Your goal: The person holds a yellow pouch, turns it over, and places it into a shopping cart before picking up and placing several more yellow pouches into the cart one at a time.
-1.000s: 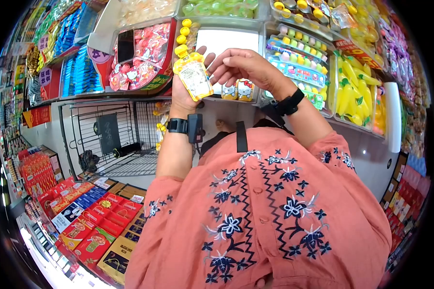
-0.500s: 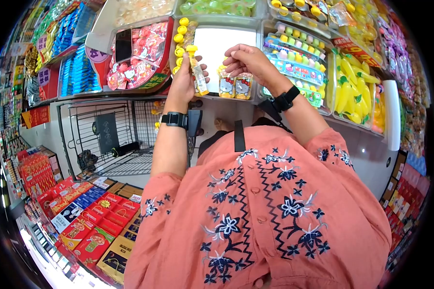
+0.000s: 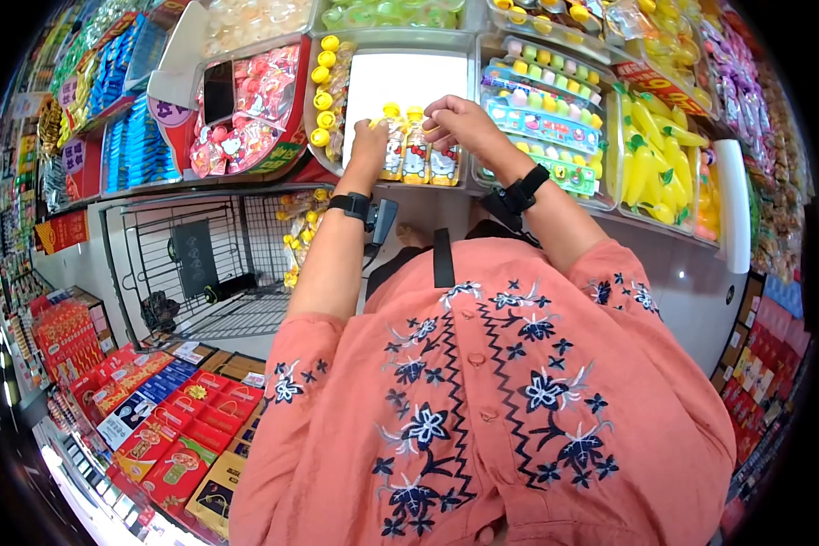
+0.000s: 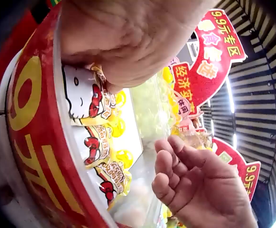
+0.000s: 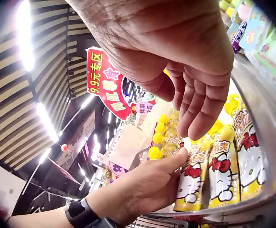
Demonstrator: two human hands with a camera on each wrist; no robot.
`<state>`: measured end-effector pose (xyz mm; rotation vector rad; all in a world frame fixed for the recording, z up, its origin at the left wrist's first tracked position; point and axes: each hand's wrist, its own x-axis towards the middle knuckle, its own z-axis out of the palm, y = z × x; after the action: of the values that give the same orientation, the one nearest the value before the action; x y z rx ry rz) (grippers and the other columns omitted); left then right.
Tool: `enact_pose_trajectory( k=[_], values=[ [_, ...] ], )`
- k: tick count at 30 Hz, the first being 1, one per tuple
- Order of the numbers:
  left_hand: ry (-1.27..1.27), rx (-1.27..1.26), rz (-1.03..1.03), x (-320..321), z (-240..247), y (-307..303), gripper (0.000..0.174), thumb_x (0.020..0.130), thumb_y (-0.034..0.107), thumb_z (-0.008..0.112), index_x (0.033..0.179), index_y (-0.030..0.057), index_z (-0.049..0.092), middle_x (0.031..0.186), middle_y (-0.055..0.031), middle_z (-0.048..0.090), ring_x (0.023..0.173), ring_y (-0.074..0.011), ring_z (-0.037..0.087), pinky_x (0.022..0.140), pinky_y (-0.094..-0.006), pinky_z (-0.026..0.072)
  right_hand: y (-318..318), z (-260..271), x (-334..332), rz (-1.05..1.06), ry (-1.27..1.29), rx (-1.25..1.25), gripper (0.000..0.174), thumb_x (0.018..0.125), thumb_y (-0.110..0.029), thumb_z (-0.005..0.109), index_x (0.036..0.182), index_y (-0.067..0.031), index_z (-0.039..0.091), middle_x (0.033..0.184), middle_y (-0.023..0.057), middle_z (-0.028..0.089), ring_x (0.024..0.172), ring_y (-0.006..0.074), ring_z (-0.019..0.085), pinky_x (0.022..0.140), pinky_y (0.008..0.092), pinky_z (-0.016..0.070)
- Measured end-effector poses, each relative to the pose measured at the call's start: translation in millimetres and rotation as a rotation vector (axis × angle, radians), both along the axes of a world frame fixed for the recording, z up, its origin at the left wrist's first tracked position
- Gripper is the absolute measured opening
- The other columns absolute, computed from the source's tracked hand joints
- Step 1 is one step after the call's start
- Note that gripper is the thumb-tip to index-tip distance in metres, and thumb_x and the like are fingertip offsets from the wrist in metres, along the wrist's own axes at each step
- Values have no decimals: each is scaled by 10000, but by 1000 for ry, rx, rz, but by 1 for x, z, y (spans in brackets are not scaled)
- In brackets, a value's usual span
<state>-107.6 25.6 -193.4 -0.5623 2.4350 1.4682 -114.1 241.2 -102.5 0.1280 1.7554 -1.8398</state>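
Three yellow-capped pouches printed with a white cartoon cat stand in a row at the front of a bin with a white bottom. My left hand (image 3: 368, 146) holds the leftmost pouch (image 3: 394, 156) at its left side, and in the right wrist view its thumb lies along that pouch's upper edge. Beside it stand the middle pouch (image 3: 416, 160) and the right pouch (image 3: 444, 164). Above the right pouch hovers my right hand (image 3: 469, 132), fingers loosely bent and holding nothing; the left wrist view shows this right hand (image 4: 199, 183) palm-side.
A column of yellow-capped packs (image 3: 324, 91) lines the bin's left side. Left of that, a phone (image 3: 218, 93) lies on pink packets (image 3: 264, 86). Candy packs (image 3: 541, 118) and banana-shaped packs (image 3: 655, 155) fill bins to the right. A wire cart (image 3: 237, 237) stands below left.
My left hand has turned over and brought its pouch rightward into the bin, next to the other two. My right hand stays over the pouches, fingers still loose.
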Motion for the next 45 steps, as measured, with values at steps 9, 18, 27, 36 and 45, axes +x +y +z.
enact_pose_trajectory(
  k=[9,18,27,36,45],
  values=[
    [-13,-508,-241,18,38,14,652,857,315,720,1346,-19,448,1232,-332,522,1089,-472,602,930,-482,508,-2,-6,-2,12,25,61,273,972,-157,496,1159,22,583,1050,128,647,895,192,690,711,285,573],
    [-53,-573,-407,27,50,12,686,841,316,735,1385,54,411,1198,-289,555,1048,-458,628,875,-477,531,-11,-23,4,59,774,554,181,944,-120,517,1060,-30,622,970,150,680,882,303,678,764,388,532],
    [461,-267,-140,48,93,-48,448,910,242,684,1261,-17,583,1164,-230,632,1065,-333,631,955,-388,489,-16,-37,8,50,880,677,150,951,-94,519,1057,-53,617,991,152,681,909,344,670,786,405,531],
    [244,90,590,155,37,-215,399,976,285,622,1266,14,581,1077,-58,651,951,-128,640,755,-266,517,-23,-36,-1,-98,577,414,182,975,-110,502,1071,-35,638,925,117,713,821,197,683,762,315,540],
    [-178,-65,658,263,-136,-282,425,869,325,631,1116,-20,650,885,-172,707,859,-292,681,791,-390,520,-116,30,25,376,281,109,214,1005,-165,511,1135,-30,615,949,57,681,797,106,652,705,257,534]
  ],
)
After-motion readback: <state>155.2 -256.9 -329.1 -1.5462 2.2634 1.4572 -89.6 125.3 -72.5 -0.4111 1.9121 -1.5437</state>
